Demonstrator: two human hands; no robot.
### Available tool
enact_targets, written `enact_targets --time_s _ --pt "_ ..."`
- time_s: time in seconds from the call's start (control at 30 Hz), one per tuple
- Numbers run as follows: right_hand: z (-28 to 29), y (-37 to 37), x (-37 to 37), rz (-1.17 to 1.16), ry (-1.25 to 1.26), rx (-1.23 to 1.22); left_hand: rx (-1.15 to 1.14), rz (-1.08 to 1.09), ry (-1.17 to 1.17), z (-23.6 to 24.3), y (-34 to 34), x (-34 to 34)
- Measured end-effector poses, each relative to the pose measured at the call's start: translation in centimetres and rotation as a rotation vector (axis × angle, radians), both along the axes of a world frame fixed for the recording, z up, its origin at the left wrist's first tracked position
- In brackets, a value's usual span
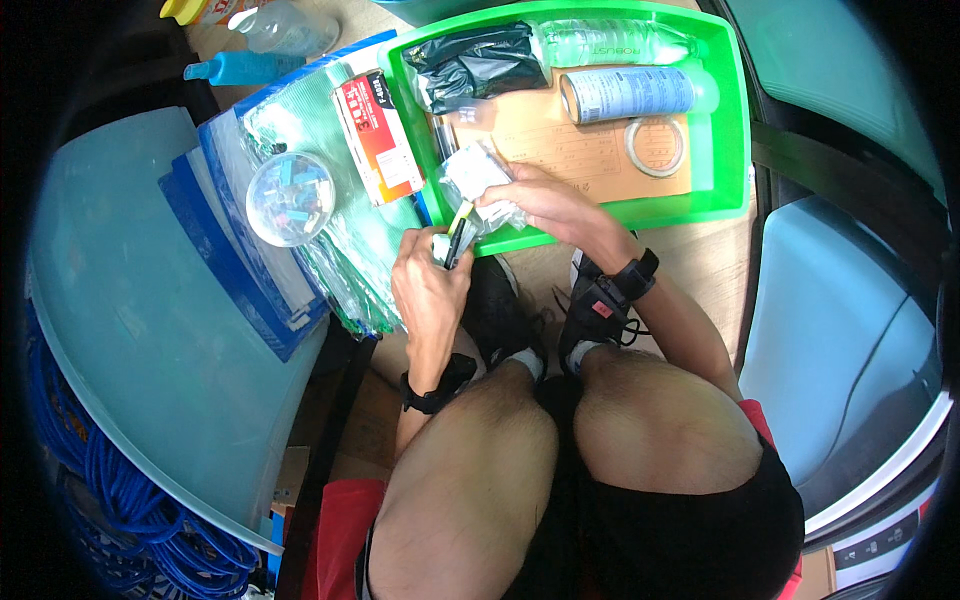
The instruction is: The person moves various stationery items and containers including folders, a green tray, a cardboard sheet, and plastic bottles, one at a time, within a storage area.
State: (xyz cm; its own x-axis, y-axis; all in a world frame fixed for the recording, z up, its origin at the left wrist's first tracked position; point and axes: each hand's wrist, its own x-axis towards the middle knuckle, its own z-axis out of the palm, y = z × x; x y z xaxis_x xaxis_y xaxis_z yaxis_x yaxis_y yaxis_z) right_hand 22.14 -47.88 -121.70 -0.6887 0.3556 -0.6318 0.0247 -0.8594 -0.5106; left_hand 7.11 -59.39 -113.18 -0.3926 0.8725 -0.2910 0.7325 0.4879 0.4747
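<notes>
plastic packet (474, 173) is at the near left corner of the green tray (738, 130), pinched by the right hand (545, 203), probably because it is limp; the left hand (430, 283) clasps pens (457, 240) bunched, likely to keep them together.

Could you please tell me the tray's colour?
The tray is bright green, clearest in the head view.

Storeroom, seemingly: bins (110, 260), blue coils (130, 500)
</notes>
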Motion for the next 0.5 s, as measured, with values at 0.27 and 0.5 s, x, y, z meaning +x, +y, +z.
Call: enact_targets --time_s 0.27,0.5 --pt "0.7 0.7 -1.3 -0.049 0.026 0.04 0.09 0.323 -0.202 1.2 -1.7 -1.9" --pt "-1.0 0.3 -0.8 -0.087 0.123 -0.07 0.036 0.73 -0.641 3.5 -1.5 -3.5"
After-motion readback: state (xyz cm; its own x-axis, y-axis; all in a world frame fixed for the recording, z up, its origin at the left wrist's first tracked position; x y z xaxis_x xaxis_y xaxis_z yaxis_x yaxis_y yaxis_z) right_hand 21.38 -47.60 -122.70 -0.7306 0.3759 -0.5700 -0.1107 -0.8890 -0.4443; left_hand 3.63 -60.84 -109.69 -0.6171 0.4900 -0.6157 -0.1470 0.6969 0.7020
